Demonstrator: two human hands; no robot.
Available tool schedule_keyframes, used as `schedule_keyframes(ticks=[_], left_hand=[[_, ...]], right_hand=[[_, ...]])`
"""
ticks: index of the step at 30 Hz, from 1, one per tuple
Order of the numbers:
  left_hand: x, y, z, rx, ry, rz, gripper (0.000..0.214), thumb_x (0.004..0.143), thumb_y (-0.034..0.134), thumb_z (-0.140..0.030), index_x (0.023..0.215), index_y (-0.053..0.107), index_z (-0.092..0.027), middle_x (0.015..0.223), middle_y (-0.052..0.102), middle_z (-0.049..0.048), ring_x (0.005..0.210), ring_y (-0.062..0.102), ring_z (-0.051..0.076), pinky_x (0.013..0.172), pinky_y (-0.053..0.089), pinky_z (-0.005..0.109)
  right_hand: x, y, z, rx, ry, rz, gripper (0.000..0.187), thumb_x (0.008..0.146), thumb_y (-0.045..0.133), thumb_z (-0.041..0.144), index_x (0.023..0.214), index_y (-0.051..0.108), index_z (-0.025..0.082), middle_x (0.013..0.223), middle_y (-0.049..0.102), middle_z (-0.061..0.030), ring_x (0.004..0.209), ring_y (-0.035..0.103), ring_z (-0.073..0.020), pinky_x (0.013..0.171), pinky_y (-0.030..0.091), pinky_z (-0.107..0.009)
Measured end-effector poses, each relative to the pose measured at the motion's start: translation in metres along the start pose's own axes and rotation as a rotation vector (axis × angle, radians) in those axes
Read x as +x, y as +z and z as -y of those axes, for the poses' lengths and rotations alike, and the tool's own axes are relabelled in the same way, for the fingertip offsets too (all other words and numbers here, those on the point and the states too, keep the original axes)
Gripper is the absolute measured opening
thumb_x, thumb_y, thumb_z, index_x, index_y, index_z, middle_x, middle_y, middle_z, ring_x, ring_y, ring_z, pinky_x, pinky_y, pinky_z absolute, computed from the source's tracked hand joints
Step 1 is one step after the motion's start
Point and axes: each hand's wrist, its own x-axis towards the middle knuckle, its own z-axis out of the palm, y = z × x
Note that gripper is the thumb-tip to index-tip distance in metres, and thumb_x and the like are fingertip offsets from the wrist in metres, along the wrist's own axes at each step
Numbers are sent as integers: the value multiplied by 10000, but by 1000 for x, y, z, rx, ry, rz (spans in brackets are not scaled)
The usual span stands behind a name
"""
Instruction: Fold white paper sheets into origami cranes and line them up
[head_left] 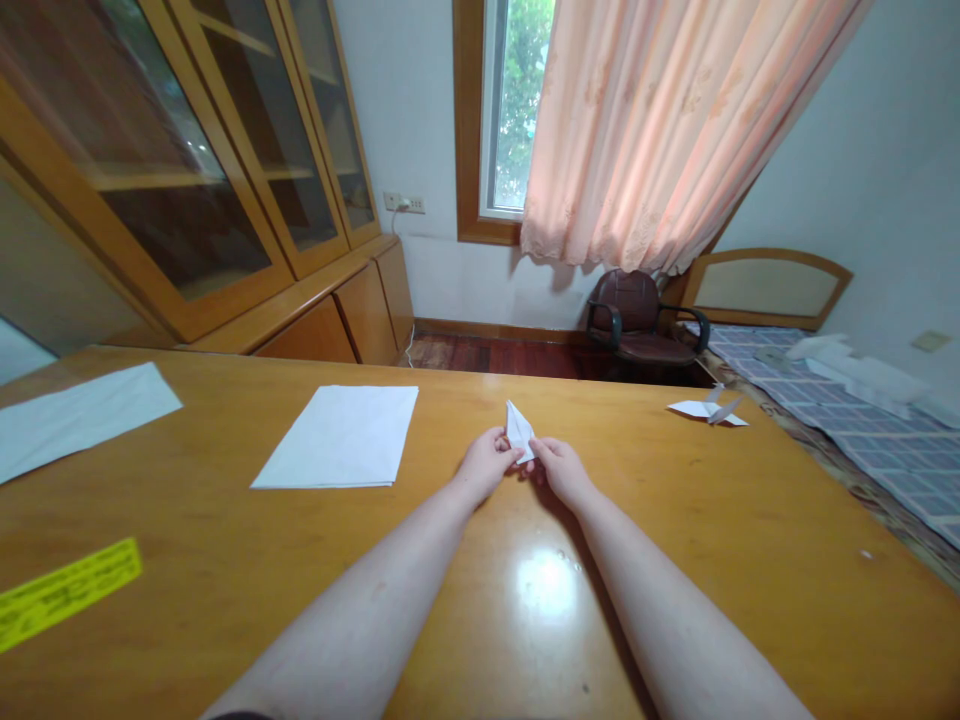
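Between my two hands is a small piece of folded white paper [519, 430], its pointed end directed away from me. My left hand [486, 464] pinches its lower left edge with the thumb on top. On the opposite edge, my right hand [561, 470] grips it, thumb and fingers closed. Both hands are just above the wooden table, and some fingertips are hidden under the paper. A folded paper crane [709, 407] rests near the table's far right edge. To the left of my hands lies a stack of white paper sheets [341, 437].
Another white sheet [82, 420] lies at the table's [480, 640] far left, and a yellow label with dark writing [71, 590] is nearer me. Beyond the table stand a glass-doored cabinet [315, 300], a brown armchair [637, 315] and a bed [817, 400].
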Motion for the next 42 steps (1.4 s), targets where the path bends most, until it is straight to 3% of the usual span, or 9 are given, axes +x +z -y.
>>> schedule_keyframes(ticks=[4,9,16,24,28,35,38,42], left_hand=[[1,-2,2,-18,6,-110,460,655,702,-196,1038,450,-163,683,637,-5,604,620,123,611,488,256],[4,-5,4,26,55,-175,331,659,691,-226,856,427,-191,686,623,-24,590,607,110,576,479,231],[4,-4,4,82,43,-205,254,698,649,-298,826,466,-178,668,587,-32,515,544,76,495,436,192],[3,-6,4,28,60,-166,266,768,559,-413,872,496,-177,710,619,2,591,585,107,506,436,197],[2,-3,1,-10,88,-125,272,729,612,-365,879,479,-183,768,629,5,647,604,117,555,454,213],[-1,-1,-6,-58,103,-92,290,685,667,-311,848,464,-181,754,636,-3,658,604,118,627,463,239],[0,-2,-5,-40,111,-94,249,707,641,-289,865,484,-177,743,637,-6,677,609,118,664,468,249],[-1,-1,-3,-15,131,-67,279,691,650,-241,918,504,-171,864,656,25,781,628,134,762,478,282]], right_hand=[[-1,0,2,18,18,3,420,755,521,551,684,613,148,547,620,-22,398,471,-90,399,329,-209],[1,-1,3,77,64,-45,323,694,613,475,716,626,153,598,646,-32,530,586,-133,460,394,-214],[0,-2,5,94,66,-71,294,717,599,433,720,623,140,549,619,-13,449,535,-101,446,392,-208],[1,2,5,110,-4,-104,421,707,621,406,1026,577,134,525,587,21,416,516,-104,415,394,-216],[2,0,6,150,-23,-136,539,681,656,396,1137,530,139,545,586,28,420,500,-99,422,406,-227],[1,-2,10,214,-5,-91,539,667,682,407,1118,572,133,527,576,25,426,489,-92,424,388,-215],[0,-1,9,250,5,-72,500,671,681,420,1076,597,138,625,628,-14,471,528,-97,454,412,-219],[-1,0,8,229,18,-78,445,670,673,441,996,631,142,665,644,-33,515,553,-111,469,416,-220]])
